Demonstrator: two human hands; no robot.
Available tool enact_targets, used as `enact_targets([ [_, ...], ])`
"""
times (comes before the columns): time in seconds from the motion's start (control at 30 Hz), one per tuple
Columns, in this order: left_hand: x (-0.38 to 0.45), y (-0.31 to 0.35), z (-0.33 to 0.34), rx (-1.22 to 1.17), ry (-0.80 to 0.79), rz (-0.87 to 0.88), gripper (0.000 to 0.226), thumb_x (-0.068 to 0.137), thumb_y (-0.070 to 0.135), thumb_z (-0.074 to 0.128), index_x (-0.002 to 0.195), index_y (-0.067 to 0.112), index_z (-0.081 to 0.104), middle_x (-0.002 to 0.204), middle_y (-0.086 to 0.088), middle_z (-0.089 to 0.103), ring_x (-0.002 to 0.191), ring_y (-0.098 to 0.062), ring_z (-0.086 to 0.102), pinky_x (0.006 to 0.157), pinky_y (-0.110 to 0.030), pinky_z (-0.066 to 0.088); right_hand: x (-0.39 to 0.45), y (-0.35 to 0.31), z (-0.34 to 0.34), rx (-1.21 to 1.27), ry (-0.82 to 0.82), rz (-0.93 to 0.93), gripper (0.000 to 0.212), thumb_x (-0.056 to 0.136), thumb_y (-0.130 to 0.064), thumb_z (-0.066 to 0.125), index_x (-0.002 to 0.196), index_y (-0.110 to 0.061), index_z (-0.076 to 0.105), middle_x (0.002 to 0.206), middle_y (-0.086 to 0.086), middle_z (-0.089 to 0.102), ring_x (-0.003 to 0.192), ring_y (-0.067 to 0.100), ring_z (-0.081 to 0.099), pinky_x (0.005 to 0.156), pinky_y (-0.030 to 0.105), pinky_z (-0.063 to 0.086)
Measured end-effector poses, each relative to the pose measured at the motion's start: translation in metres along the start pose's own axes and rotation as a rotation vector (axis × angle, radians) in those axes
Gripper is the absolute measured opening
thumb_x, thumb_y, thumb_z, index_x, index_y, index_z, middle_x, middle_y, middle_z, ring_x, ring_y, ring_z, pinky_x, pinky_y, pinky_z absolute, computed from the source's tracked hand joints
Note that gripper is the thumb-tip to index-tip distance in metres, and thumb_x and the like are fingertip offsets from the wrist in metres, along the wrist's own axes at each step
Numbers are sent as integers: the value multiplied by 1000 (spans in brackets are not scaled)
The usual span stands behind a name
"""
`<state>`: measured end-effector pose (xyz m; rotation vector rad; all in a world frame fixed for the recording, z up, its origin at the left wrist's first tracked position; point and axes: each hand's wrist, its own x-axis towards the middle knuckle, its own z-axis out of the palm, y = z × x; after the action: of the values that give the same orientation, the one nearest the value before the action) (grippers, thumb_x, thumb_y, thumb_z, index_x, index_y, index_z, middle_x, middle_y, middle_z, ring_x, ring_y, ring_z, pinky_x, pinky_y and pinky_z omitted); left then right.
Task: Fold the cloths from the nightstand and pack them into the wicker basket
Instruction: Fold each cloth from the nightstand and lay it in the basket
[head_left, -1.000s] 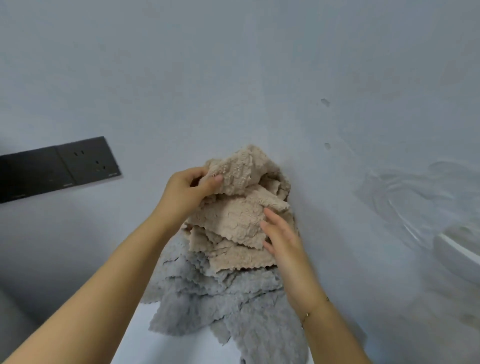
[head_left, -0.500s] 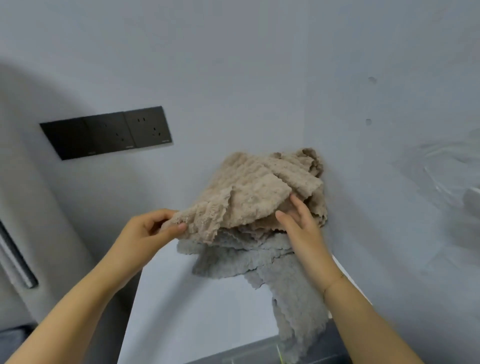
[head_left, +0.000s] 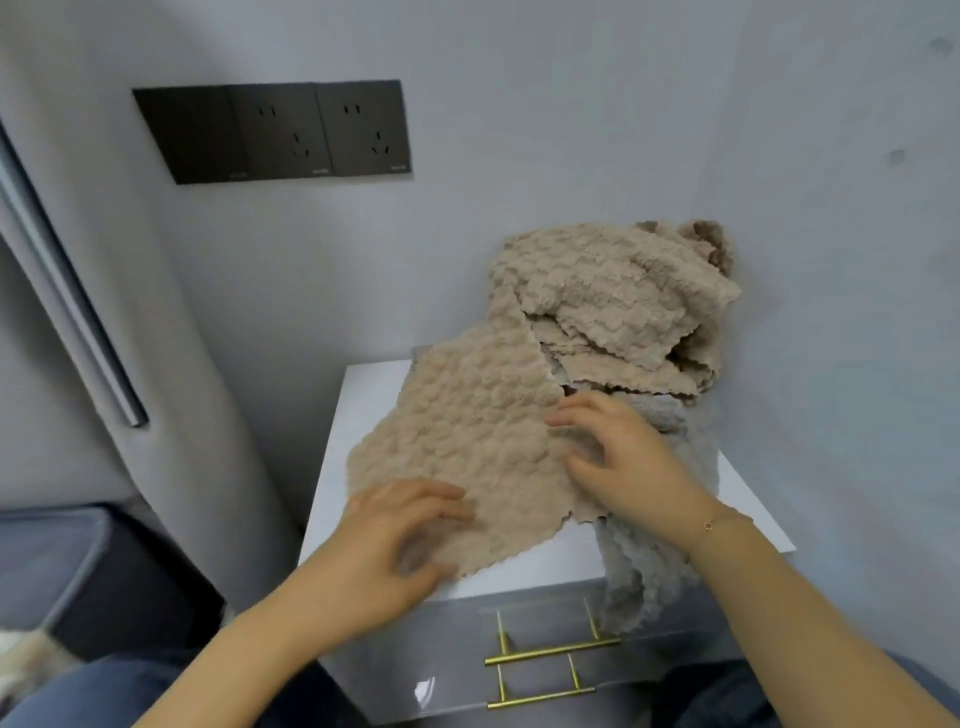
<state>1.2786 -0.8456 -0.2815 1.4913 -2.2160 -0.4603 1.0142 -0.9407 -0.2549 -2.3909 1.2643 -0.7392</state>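
A beige textured cloth (head_left: 467, 441) lies spread over the front of the white nightstand top (head_left: 358, 415). My left hand (head_left: 395, 540) rests on its near left corner with fingers spread, blurred by motion. My right hand (head_left: 618, 462) presses flat on its right edge. Behind them, a heap of more beige cloths (head_left: 623, 301) leans in the wall corner. A grey cloth (head_left: 644, 571) lies under the heap and hangs over the nightstand's front right edge. No wicker basket is in view.
The nightstand has grey drawers with gold bar handles (head_left: 550, 649). A black socket panel (head_left: 275, 132) is on the wall above left. A grey padded headboard (head_left: 78, 312) and dark bed edge (head_left: 104, 571) stand to the left. The wall closes in on the right.
The camera has tilted down. My left hand has pulled one beige cloth off the heap and spread it flat on the nightstand. Both hands now lie on it.
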Motion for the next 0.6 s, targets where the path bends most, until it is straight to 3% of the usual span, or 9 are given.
enact_targets([
  [0.1, 5, 9, 24, 69, -25, 51, 51, 83, 59, 53, 130, 41, 54, 136, 27, 43, 128, 5, 35, 110, -24, 28, -2, 5, -4, -93, -77, -26, 27, 86, -12, 60, 110, -24, 65, 107, -14, 47, 105, 2, 42, 87, 17, 39],
  [0.2, 4, -2, 37, 94, 6, -13, 59, 83, 67, 42, 130, 35, 55, 133, 21, 46, 124, 2, 38, 105, -18, 31, -13, 7, -2, -119, -232, -69, 25, 85, -21, 64, 108, -29, 65, 107, -15, 46, 106, 3, 40, 90, 15, 36],
  [0.33, -5, -11, 37, 68, 95, -35, 46, 91, 55, 40, 111, 25, 68, 115, 14, 60, 107, -1, 51, 92, -9, 34, -31, 13, 17, -318, -276, -111, 40, 91, -48, 57, 126, -29, 59, 113, -12, 49, 110, 8, 41, 95, 24, 33],
  [0.4, -8, -10, 34, 48, 142, -53, 34, 95, 47, 48, 106, 23, 68, 105, 14, 62, 97, 0, 50, 86, -5, 34, -35, 14, 26, -362, -224, -133, 45, 90, -55, 49, 123, -26, 62, 107, -10, 52, 105, 11, 46, 93, 25, 30],
  [0.5, -14, -5, 28, 33, 167, -92, 21, 97, 41, 50, 102, 25, 64, 91, 17, 59, 86, 0, 50, 75, -10, 38, -37, 12, 36, -383, -140, -195, 32, 89, -48, 50, 94, -23, 69, 89, -11, 53, 89, 13, 50, 89, 27, 35],
  [0.6, -22, -2, 21, 26, 145, -130, 12, 98, 37, 50, 98, 29, 59, 82, 22, 54, 79, 2, 51, 71, -10, 38, -37, 0, 44, -401, -71, -258, 7, 82, -21, 64, 75, -21, 64, 79, -9, 54, 77, 13, 51, 79, 33, 49],
])
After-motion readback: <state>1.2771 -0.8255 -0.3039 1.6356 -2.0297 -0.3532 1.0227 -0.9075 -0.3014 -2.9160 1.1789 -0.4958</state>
